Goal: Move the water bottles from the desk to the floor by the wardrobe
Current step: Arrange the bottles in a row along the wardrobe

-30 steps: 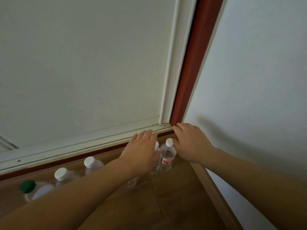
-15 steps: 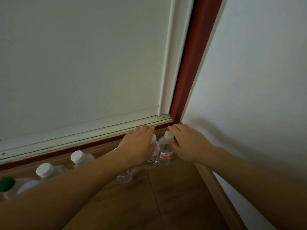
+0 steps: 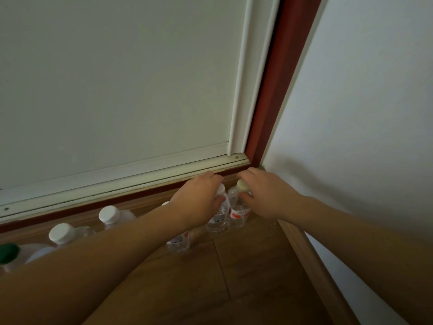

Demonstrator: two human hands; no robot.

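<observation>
Red-white labels (image 3: 235, 214) unreadable; left hand (image 3: 199, 202) grip round barcode bottle (image 3: 219, 220), right hand (image 3: 267, 195) pinching corner bottle (image 3: 239, 223).

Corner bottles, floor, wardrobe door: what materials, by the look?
Small clear red-labelled bottle and the clear barcode-labelled bottle beside it: thin glossy transparent plastic, floor shows through; the pale cap looks matte plastic. Brown plank floor: wood or wood-look laminate, grain and seam visible, can't tell which. White wardrobe door: smooth matte panel, painted or laminated, with moulded trim; core unknown.
</observation>
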